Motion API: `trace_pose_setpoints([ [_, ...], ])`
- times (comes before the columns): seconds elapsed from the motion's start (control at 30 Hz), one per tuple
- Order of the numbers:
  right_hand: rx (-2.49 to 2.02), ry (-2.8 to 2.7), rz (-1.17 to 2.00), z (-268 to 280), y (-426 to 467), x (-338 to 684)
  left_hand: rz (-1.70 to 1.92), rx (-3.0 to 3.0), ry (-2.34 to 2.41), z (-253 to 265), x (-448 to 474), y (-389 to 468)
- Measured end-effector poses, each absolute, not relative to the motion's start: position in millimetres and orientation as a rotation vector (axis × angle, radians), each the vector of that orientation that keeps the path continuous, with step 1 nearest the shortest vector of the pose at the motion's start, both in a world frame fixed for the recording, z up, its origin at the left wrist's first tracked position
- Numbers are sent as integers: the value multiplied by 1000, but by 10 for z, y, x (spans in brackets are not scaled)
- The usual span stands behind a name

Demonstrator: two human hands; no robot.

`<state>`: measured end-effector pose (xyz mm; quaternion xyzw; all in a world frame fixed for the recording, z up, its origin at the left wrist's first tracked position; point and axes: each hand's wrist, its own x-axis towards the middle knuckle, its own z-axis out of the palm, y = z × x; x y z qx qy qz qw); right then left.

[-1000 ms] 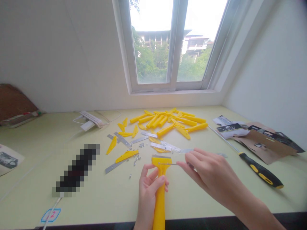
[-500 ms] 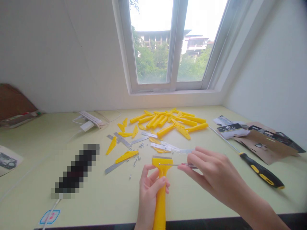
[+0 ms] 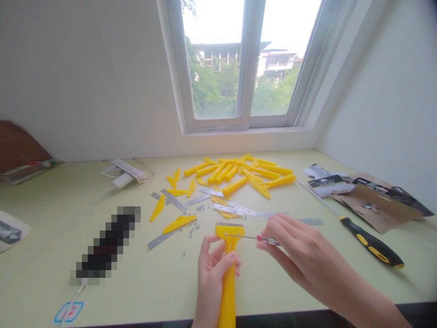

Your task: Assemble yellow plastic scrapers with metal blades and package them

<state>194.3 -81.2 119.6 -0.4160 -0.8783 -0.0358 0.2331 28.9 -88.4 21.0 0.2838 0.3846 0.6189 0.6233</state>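
Observation:
My left hand [image 3: 212,278] is wrapped round the handle of a yellow scraper [image 3: 229,294], which stands with its wide head away from me. A strip of grey blade [image 3: 235,224] shows along the head's top edge. Pinched in the fingers of my right hand [image 3: 297,250] is a small screwdriver [image 3: 251,237] with a clear handle and a reddish collar. Its thin shaft lies sideways across the scraper head, with the tip at a small screw [image 3: 226,234] on the left. Whether the tip sits in the screw I cannot tell.
Beyond the hands lie yellow scraper handles [image 3: 235,184], loose yellow plates [image 3: 179,224], metal blades [image 3: 164,238] and small screws [image 3: 196,225]. A large black-and-yellow screwdriver [image 3: 372,243] and opened packaging [image 3: 378,205] lie at right. A pixelated dark object [image 3: 105,246] with a cable is at left.
My right hand has turned and shifted slightly, showing more of the small screwdriver's collar and handle. A metal strip behind that hand now shows. My left hand keeps its grip on the scraper.

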Motion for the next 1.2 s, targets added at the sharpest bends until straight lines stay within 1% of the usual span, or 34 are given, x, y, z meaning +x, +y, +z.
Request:
trace_pose_setpoints([
  [0.13,-1116,-2355,-305,1159,-794,1935,1415,670,874,203,291,-890],
  [0.23,-1164,-2321,-376,1126,-784,1917,1409,674,872,212,293,-895],
  [0.37,-1219,-2372,-205,1146,-792,1937,1413,663,889,221,297,-893],
  [0.43,-1200,-2414,-98,1178,-799,1961,1411,659,892,219,302,-891],
  [0.5,-1149,-2448,-64,1206,-799,1975,1409,659,894,216,309,-891],
  [0.57,-1101,-2451,-122,1218,-791,1973,1407,656,908,215,315,-892],
  [0.63,-1075,-2416,-258,1206,-777,1955,1404,649,928,216,319,-895],
  [0.73,-1123,-2363,-386,1160,-765,1929,1402,643,933,221,321,-896],
  [0.87,-1231,-2395,-171,1129,-792,1950,1409,640,914,223,315,-891],
  [1.0,-1212,-2467,-6,1168,-814,2009,1403,647,930,212,313,-886],
  [1.07,-1158,-2466,-36,1187,-809,2030,1403,650,939,204,318,-885],
  [1.2,-1106,-2380,-204,1172,-801,2028,1409,642,939,199,328,-884],
])
